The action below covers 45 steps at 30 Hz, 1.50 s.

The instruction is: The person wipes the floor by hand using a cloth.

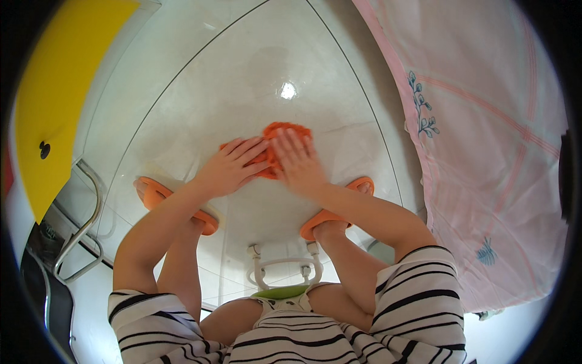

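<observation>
An orange cloth, bunched and fuzzy, lies on the glossy tiled floor between my feet. My left hand rests palm down over its left part, fingers pointing up and right. On the upper right part presses my right hand, slightly blurred, with its fingers pointing away from me. The two hands nearly meet over the cloth, and much of it is hidden under them. Orange slippers are on my feet, the left slipper and the right slipper standing wide apart on either side.
A low stool with a green seat and white legs is under me. To the right hangs a pink-and-white patterned fabric. At left stand a yellow panel with a black knob and a bent metal tube frame.
</observation>
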{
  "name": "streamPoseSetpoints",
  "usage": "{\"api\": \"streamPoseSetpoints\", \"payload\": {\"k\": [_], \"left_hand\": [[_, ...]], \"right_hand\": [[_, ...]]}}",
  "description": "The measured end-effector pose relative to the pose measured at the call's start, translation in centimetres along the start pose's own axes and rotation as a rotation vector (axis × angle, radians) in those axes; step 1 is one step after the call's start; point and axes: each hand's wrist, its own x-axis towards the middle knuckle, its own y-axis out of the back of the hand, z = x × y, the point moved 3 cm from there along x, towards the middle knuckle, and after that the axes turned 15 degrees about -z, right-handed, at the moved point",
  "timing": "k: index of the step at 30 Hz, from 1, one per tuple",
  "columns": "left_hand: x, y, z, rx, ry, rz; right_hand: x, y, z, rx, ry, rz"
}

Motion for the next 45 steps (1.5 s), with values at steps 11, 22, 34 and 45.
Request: {"api": "streamPoseSetpoints", "payload": {"k": [11,22,34,45], "left_hand": [[4.7,2.7,-1.7,-0.013,0.407,0.293],[25.1,8.7,-1.1,0.059,0.074,0.406],[9.9,4.7,-1.2,-0.058,-0.194,0.092],[-6.4,-6.0,3.9,-0.088,0.007,-0.058]], "right_hand": [[8.2,8.1,6.3,-0.126,0.095,0.076],[-0.1,11.8,21.6,0.113,-0.597,0.327],[-3.1,-0.8,3.5,0.153,-0.513,0.263],[-6.1,-6.4,-5.5,0.111,0.124,-0.164]]}}
